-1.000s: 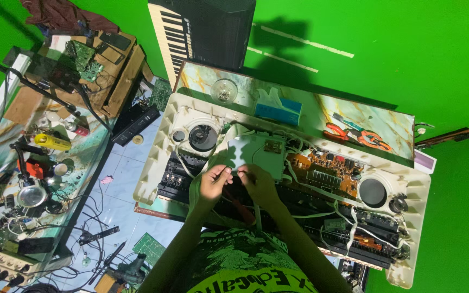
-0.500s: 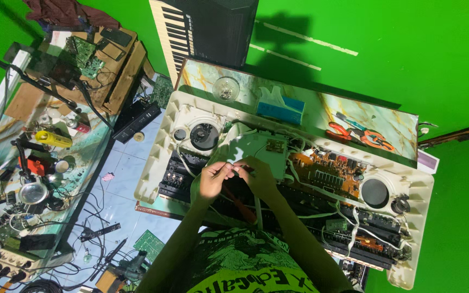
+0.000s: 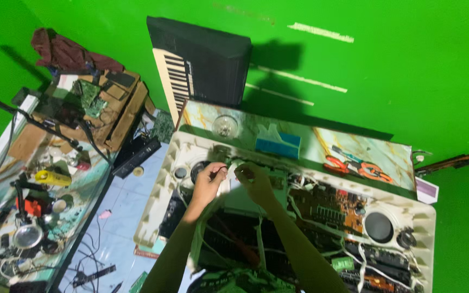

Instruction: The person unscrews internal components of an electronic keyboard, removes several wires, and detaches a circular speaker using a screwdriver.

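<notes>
I had both hands inside the opened keyboard casing (image 3: 158,201), near its left speaker (image 3: 199,169). The left hand (image 3: 208,182) pinched a thin dark wire (image 3: 222,170); the right hand's (image 3: 252,179) grip I couldn't tell. I judged this a wiring step, needing fine, steady fingers next.

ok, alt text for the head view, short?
Seen from above, a person's left hand and right hand work close together over an opened white electronic keyboard casing showing circuit boards and a speaker; a cluttered workbench stands at left.
</notes>
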